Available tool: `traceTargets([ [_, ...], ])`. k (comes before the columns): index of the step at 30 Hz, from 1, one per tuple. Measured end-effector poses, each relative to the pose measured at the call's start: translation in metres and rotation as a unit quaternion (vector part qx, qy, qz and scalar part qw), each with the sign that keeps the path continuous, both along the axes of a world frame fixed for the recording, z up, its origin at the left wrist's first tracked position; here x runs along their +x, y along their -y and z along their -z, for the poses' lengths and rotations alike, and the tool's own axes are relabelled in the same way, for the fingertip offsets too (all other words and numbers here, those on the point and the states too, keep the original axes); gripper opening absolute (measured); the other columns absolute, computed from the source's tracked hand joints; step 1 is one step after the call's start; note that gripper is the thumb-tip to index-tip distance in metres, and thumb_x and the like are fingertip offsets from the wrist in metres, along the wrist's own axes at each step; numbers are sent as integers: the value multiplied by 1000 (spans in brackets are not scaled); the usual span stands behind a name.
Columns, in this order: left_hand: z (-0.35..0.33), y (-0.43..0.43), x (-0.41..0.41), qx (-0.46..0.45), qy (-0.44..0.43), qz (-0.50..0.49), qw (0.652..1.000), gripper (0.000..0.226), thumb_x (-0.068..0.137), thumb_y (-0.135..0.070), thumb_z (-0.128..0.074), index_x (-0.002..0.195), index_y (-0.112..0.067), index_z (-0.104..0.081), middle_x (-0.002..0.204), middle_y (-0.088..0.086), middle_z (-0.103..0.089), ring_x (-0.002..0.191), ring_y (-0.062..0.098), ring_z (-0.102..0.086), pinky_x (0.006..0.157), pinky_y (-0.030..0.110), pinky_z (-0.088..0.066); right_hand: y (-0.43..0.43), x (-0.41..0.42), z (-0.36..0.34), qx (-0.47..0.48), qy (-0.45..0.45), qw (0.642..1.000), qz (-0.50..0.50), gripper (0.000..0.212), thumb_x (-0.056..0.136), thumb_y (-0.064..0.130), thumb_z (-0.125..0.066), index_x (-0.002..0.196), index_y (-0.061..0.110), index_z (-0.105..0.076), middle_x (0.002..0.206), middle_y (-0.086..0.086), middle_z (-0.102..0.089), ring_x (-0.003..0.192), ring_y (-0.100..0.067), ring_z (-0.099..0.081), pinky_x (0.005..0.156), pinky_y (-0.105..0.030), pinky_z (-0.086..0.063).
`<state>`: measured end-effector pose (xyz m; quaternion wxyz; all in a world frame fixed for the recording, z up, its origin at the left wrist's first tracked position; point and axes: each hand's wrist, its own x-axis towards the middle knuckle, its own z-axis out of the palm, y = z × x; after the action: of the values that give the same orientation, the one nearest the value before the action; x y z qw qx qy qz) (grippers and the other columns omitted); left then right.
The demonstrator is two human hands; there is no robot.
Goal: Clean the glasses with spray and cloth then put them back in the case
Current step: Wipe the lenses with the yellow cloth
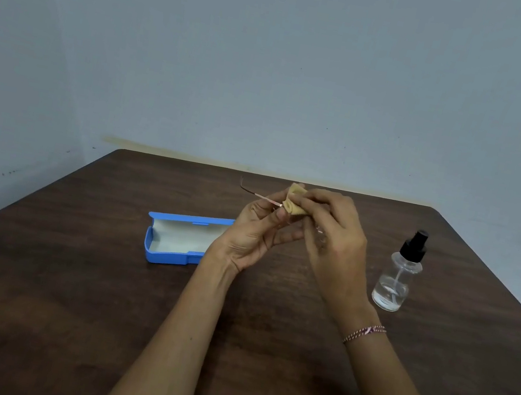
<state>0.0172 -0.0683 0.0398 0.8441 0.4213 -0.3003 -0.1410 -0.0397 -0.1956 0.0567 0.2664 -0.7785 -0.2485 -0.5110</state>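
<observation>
dark table [59, 301]: one case [168, 256], one bottle [396, 280]; left hand [252, 234] grips glasses [262, 197], right hand [334, 241] seemingly pinches cloth [294, 203].

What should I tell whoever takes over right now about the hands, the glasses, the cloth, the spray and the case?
Left hand: holds the glasses above the table, one temple arm sticking out to the left.
Right hand: pinches the cloth against the glasses.
Case: open on the table, left of the hands.
Spray bottle: upright on the right, no hand on it.
Done: glasses are out of the case and wiping looks in progress; whether they were sprayed cannot be told.
Left: finish wiping, lay the glasses in the case, close it.
</observation>
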Motion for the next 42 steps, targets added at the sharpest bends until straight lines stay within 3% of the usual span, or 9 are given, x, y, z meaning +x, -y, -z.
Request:
traceTargets([
  [3, 3, 0, 0, 15, 6, 3, 1000, 47, 53, -36, -88, 96, -21, -75, 95, -1, -73, 90, 10, -69, 70, 23, -56, -5, -3, 2, -28, 5, 999, -24, 31, 83, -5, -54, 109, 5, -68, 109, -11, -61, 105, -20, -54, 91, -30, -47],
  [6, 3, -1, 0, 17, 2, 3, 1000, 49, 51, -33, -90, 95, -19, -75, 95, 1, -73, 90, 13, -69, 72, 25, -56, 3, -1, 1, -49, 10, 999, 20, 35, 79, -8, -59, 109, 8, -69, 109, -9, -63, 104, -21, -55, 86, -36, -50],
  [9, 2, 0, 0, 26, 3, 4, 1000, 55, 51, -29, -91, 102, -19, -73, 99, 3, -72, 92, 15, -69, 74, 28, -57, 9, 1, 1, -36, 6, 998, 47, 37, 76, -12, -64, 108, 6, -69, 108, -9, -63, 105, -19, -53, 89, -29, -48],
  [15, 1, -6, -1, 12, 22, 0, 1000, 54, 59, -27, -84, 111, -23, -70, 98, -1, -73, 90, 8, -68, 73, 22, -55, 1, -2, -1, -86, 3, 996, -32, 31, 83, -7, -61, 111, 2, -67, 114, -12, -61, 109, -21, -50, 97, -27, -43],
  [22, 3, -1, 0, 23, 14, 6, 1000, 59, 62, -20, -85, 117, -16, -66, 109, 4, -69, 101, 18, -66, 78, 31, -55, 15, 3, 0, -9, -8, 1000, -7, 34, 81, -9, -64, 111, 5, -67, 112, -8, -62, 107, -16, -53, 96, -21, -43],
  [27, 0, -5, -1, 19, 23, 2, 1000, 61, 59, -24, -86, 116, -23, -66, 106, 2, -70, 97, 14, -67, 79, 27, -55, 5, 3, 2, -51, 8, 999, -15, 26, 84, -3, -59, 107, 3, -69, 109, -11, -63, 104, -21, -54, 91, -24, -45],
  [34, -3, -1, -3, 20, 12, -3, 1000, 51, 63, -13, -76, 112, -27, -68, 105, 0, -72, 96, 12, -68, 76, 30, -56, 8, 4, 2, 12, -6, 999, 46, 32, 84, 1, -56, 114, 4, -65, 105, -11, -58, 100, -17, -52, 88, -20, -45],
  [38, -3, -2, -1, 20, 12, -22, 999, 57, 57, -22, -86, 111, -28, -69, 105, 0, -72, 99, 15, -68, 75, 30, -56, 1, 5, 5, 15, -20, 999, 24, 32, 91, 15, -53, 120, 3, -62, 107, -6, -51, 98, -17, -51, 84, -19, -45],
  [42, -5, -4, -2, -3, 11, -30, 999, 59, 47, -30, -91, 103, -29, -73, 102, -2, -73, 94, 13, -69, 70, 24, -56, -5, 4, 7, -10, -15, 1000, -2, 31, 92, 11, -54, 121, 3, -61, 110, -9, -55, 100, -19, -54, 88, -23, -47],
])
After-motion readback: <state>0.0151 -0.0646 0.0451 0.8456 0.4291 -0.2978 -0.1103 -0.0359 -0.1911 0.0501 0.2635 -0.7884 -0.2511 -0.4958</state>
